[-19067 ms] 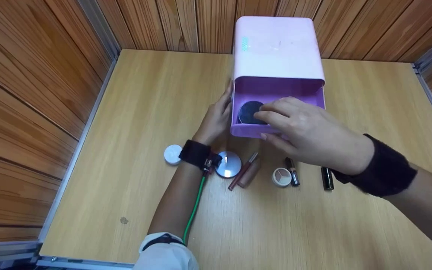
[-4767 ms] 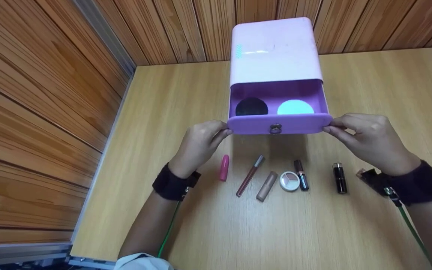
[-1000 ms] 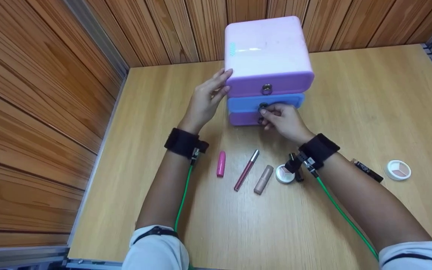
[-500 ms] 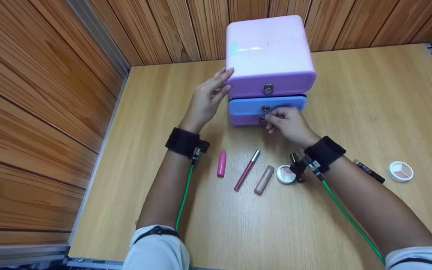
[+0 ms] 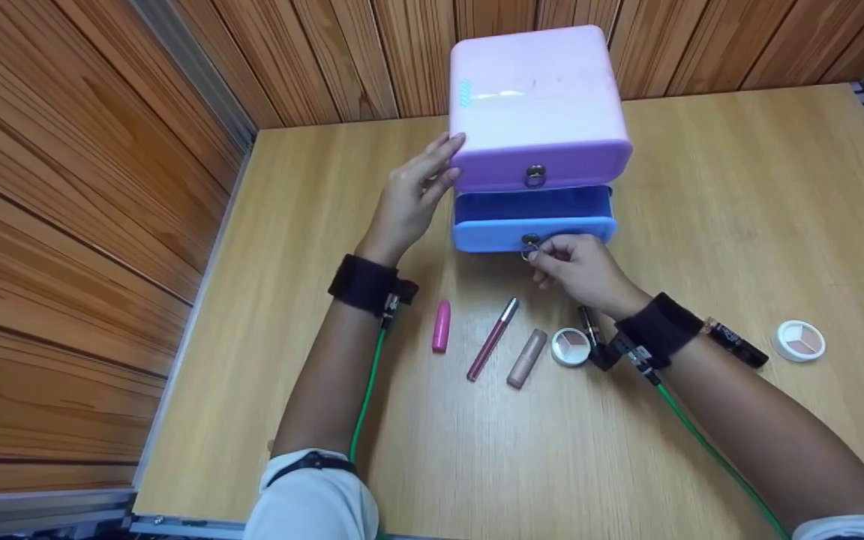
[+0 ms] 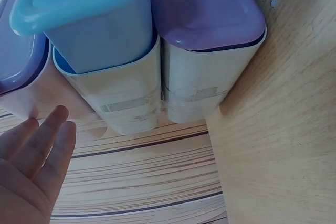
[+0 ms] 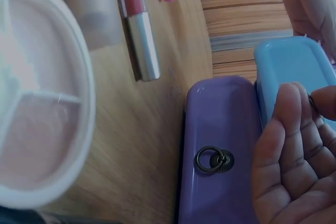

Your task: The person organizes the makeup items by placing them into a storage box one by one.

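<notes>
A stacked drawer cabinet [image 5: 529,82] with a pale pink top stands at the back. Its blue middle drawer [image 5: 477,236] is pulled part way out, showing a dark blue inside. My right hand [image 5: 582,268] pinches that drawer's ring pull [image 5: 529,248] between thumb and forefinger. My left hand [image 5: 407,204] rests on the cabinet's upper left side, its fingers extended, as the left wrist view also shows. Above the blue drawer, the purple top drawer [image 5: 586,166] is closed. The purple bottom drawer [image 7: 223,129], with its own ring, is closed in the right wrist view.
On the table before the cabinet lie a pink tube [image 5: 441,327], a slim red lip gloss tube [image 5: 490,343], a mauve tube [image 5: 526,360] and a round three-colour palette [image 5: 571,347]. A black tube [image 5: 736,344] and another palette [image 5: 799,341] lie right of my right forearm.
The top drawer, earlier out with two round discs inside, is now closed. Over the last second my right hand has drawn the blue drawer toward me; my left hand has stayed put.
</notes>
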A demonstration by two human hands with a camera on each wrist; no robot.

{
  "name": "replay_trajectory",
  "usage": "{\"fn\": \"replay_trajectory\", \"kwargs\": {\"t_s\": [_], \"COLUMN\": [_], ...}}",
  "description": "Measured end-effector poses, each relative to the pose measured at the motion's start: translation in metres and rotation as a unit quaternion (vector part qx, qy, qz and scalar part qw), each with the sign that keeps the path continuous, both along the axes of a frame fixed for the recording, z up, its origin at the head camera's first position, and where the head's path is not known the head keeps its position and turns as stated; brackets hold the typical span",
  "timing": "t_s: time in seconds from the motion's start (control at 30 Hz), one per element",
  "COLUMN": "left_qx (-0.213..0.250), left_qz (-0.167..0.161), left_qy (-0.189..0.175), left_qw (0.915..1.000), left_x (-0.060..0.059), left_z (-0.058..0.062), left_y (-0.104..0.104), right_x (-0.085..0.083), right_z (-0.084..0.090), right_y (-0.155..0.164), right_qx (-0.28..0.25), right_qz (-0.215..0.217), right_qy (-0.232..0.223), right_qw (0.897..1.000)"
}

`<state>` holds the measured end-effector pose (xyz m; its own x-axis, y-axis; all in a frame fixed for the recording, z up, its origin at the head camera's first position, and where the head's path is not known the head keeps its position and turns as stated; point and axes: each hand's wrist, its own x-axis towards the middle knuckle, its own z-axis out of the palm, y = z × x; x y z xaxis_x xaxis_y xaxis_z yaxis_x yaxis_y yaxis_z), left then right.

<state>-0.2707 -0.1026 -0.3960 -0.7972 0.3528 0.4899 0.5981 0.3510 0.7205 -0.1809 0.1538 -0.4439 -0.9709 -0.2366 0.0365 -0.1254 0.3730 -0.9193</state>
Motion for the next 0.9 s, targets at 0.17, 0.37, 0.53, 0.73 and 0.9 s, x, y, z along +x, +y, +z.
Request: {"fn": "replay_trajectory", "kwargs": {"t_s": [0.17,0.37,0.53,0.73,0.9], "left_qx": [0.001,0.000,-0.005,0.004,0.019], "left_qz": [-0.004,-0.003,-0.001,-0.002,-0.008], "left_qy": [-0.001,-0.011,-0.016,-0.008,-0.015], "left_qw": [1.0000,0.9999,0.9999,1.0000,0.9997], "left_x": [0.000,0.001,0.000,0.000,0.000], "left_z": [0.000,0.001,0.002,0.001,-0.001], "left_y": [0.001,0.000,0.000,0.001,0.001], "right_x": [0.012,0.022,0.028,0.036,0.041], "right_z": [0.002,0.005,0.003,0.001,0.001], "right_y": [0.001,0.001,0.002,0.002,0.000], "right_qx": [0.027,0.034,0.033,0.020,0.012], "right_qz": [0.015,0.023,0.020,0.025,0.023], "right_qy": [0.004,-0.008,-0.027,-0.041,-0.053], "right_qw": [1.000,0.999,0.999,0.999,0.998]}}
